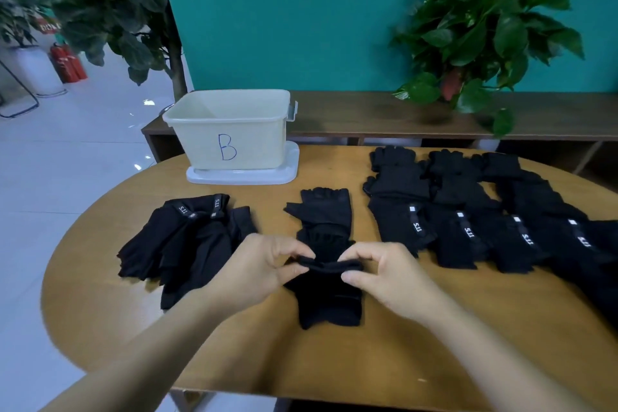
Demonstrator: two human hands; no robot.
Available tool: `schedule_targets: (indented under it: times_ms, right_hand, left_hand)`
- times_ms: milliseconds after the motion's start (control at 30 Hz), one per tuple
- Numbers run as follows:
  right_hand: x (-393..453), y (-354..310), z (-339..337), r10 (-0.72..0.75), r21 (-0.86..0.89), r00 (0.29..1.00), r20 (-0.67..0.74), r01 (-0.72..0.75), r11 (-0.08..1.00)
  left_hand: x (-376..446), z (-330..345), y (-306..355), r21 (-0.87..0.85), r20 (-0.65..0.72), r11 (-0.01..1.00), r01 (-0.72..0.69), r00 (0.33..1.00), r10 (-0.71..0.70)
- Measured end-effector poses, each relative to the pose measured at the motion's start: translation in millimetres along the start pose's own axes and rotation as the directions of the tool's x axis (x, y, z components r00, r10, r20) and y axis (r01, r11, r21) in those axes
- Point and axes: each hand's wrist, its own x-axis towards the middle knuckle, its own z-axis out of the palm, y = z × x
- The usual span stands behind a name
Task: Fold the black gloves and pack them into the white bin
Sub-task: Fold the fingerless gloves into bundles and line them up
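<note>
Two black gloves lie end to end in the middle of the wooden table [434, 328]: a far glove [322, 211] with its fingers pointing away, and a near glove [329, 298] whose top edge is lifted. My left hand [257, 264] and my right hand [388, 274] each pinch that raised edge between thumb and fingers. The white bin [230, 134], marked with a blue B, stands open behind them on its lid [242, 174]. I see nothing inside it from here.
A loose heap of black gloves [187, 241] lies to the left. Rows of flat black gloves [485, 211] with white tags fill the right side of the table. A potted plant [481, 33] stands on the brown shelf [368, 114] behind.
</note>
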Motion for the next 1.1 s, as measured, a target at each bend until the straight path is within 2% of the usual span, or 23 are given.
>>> schedule_targets:
  times_ms: [100,167,400,567,667,800,933,1000,1100]
  right_hand:
    - [-26.5,8.8,18.3,-0.097,-0.254,0.995,-0.011,0.091,0.963]
    - [-36.7,12.5,27.1,-0.137,-0.341,0.99,-0.026,0.12,0.933]
    - [-42.0,22.5,43.0,-0.274,-0.498,0.956,-0.11,0.185,0.847]
    - [-38.3,18.3,39.0,-0.426,-0.597,0.889,-0.168,0.252,0.761]
    - [-36.8,23.5,44.0,-0.412,-0.625,0.901,-0.138,0.243,0.742]
    - [-36.0,31.9,49.0,-0.394,-0.618,0.914,-0.101,0.252,0.744]
    - [-34.8,35.4,47.0,-0.388,-0.601,0.919,-0.07,0.272,0.751]
    - [-35.5,30.8,41.0,-0.334,-0.6,0.942,-0.025,0.253,0.759]
    - [-32.4,19.4,29.8,-0.227,-0.477,0.972,-0.057,0.173,0.861]
  left_hand:
    - [-22.0,23.2,-13.5,0.174,-0.007,0.957,-0.231,0.972,0.236]
    - [-31.8,37.5,-24.3,0.262,-0.007,0.915,-0.306,0.948,0.319]
    - [-39.9,57.1,-37.5,0.399,-0.074,0.853,-0.338,0.915,0.397]
    - [-31.5,58.4,-39.8,0.456,-0.148,0.827,-0.329,0.888,0.435]
    - [-24.5,62.3,-45.5,0.501,-0.137,0.795,-0.341,0.876,0.463]
    - [-24.8,68.2,-52.7,0.5,-0.114,0.796,-0.342,0.885,0.452]
    - [-26.1,68.7,-57.5,0.461,-0.072,0.832,-0.309,0.921,0.382]
    - [-27.3,63.9,-57.0,0.381,-0.038,0.88,-0.285,0.946,0.322]
    - [-28.5,52.5,-46.3,0.173,-0.014,0.966,-0.193,0.98,0.198]
